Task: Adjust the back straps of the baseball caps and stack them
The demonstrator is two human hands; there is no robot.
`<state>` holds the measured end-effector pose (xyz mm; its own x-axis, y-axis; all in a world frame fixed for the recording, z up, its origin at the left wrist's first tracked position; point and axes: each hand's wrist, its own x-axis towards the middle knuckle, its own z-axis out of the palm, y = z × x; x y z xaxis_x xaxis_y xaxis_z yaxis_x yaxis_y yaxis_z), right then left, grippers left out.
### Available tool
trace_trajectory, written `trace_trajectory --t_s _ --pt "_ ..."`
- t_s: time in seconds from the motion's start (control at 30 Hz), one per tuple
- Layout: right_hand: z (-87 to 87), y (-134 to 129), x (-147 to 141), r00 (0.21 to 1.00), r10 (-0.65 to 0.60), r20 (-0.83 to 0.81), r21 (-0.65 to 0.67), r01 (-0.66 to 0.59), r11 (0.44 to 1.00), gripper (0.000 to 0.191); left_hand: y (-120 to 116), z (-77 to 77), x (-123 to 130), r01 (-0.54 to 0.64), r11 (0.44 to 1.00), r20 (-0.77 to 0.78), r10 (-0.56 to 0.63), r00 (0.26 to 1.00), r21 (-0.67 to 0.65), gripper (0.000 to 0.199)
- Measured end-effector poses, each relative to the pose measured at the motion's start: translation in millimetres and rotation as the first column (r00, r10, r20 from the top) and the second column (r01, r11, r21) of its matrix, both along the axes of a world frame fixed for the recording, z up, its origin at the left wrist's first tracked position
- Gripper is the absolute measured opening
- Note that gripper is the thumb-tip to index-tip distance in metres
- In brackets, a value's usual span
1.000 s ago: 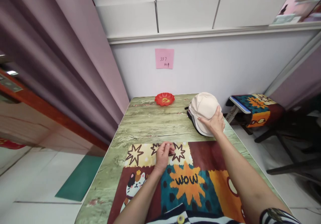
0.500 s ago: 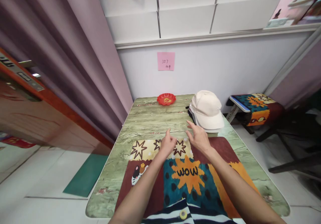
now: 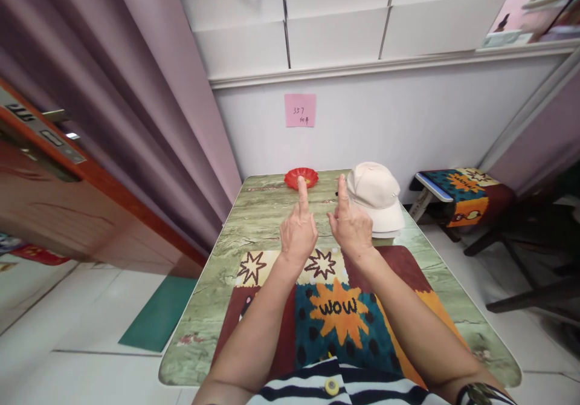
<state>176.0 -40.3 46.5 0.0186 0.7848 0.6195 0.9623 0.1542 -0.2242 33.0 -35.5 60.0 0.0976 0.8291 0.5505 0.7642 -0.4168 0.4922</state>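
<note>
My left hand (image 3: 299, 231) is raised above the table, its index finger stretched out and the other fingers curled; nothing is in it. The fingertip overlaps the red scalloped dish (image 3: 290, 178) at the table's far side. My right hand (image 3: 351, 226) is up beside it, index finger pointing away from me and thumb apart, also holding nothing. Just right of that hand sits a stack of caps, a cream cap (image 3: 374, 187) on top; the hand hides part of it. Below my forearms lies a colourful mat (image 3: 339, 308) printed "WOW".
The green wood-grain table (image 3: 199, 320) stands against a white wall bearing a pink note (image 3: 299, 110). A purple curtain (image 3: 181, 90) and an orange-edged door (image 3: 113, 211) are at left. A stool (image 3: 462, 187) with a similar mat stands at right.
Both hands have moved forward and turned, index fingers now extended away from me. The left fingertip now covers part of the dish. The dish and caps stay in place.
</note>
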Motion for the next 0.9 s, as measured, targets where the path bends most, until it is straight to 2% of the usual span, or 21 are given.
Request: trace_trajectory --t_s 0.2,0.43,0.53,0.63,0.7,0.77,0.8,0.83,0.87,0.9 --pt "-4.5 -0.6 -1.2 1.000 -0.012 -0.002 0.000 0.012 1.000 0.096 3.7 -12.7 -6.4 -0.061 0.998 -0.045 0.062 0.997 0.018 0.083" --pt "-5.9 1.2 -1.1 0.999 0.021 -0.025 -0.006 -0.021 1.000 0.096 3.5 -12.5 -7.5 -0.059 0.997 0.041 0.058 0.997 0.042 0.082" --pt "-6.0 0.7 -2.8 0.998 0.027 -0.052 -0.008 -0.027 1.000 0.095 3.0 -11.9 -7.8 -0.028 0.999 0.127 0.023 0.992 0.032 0.076" --pt "-12.1 -0.9 -3.7 0.986 0.045 -0.159 -0.067 -0.056 0.996 0.092 3.7 -18.2 -10.0 0.020 1.000 0.163 -0.018 0.987 -0.014 0.077" --pt "-25.2 -2.6 -0.5 0.945 0.080 -0.318 -0.131 -0.128 0.983 0.091 1.8 -31.9 -14.6 0.072 0.993 0.129 -0.060 0.990 -0.090 0.076" --pt "-47.9 -5.2 8.0 0.837 0.098 -0.538 -0.176 -0.226 0.958 0.087 -5.7 -55.3 -23.1 0.145 0.971 0.072 -0.134 0.988 -0.191 0.064" --pt "-62.1 -7.1 14.4 0.747 0.085 -0.659 -0.185 -0.271 0.945 0.082 -12.4 -69.9 -28.8 0.191 0.952 0.051 -0.184 0.982 -0.240 0.051" --pt "-77.3 -9.4 22.0 0.624 0.040 -0.780 -0.186 -0.292 0.938 0.071 -20.8 -85.8 -35.4 0.225 0.931 0.038 -0.224 0.974 -0.288 0.037" --pt "-92.6 -12.2 30.6 0.434 -0.048 -0.900 -0.188 -0.286 0.940 0.057 -30.8 -101.9 -42.6 0.242 0.913 0.032 -0.245 0.969 -0.329 0.027" --pt "-107.1 -15.4 39.9 0.199 -0.145 -0.969 -0.196 -0.266 0.944 0.048 -41.5 -117.4 -50.1 0.250 0.900 0.030 -0.256 0.966 -0.357 0.022"
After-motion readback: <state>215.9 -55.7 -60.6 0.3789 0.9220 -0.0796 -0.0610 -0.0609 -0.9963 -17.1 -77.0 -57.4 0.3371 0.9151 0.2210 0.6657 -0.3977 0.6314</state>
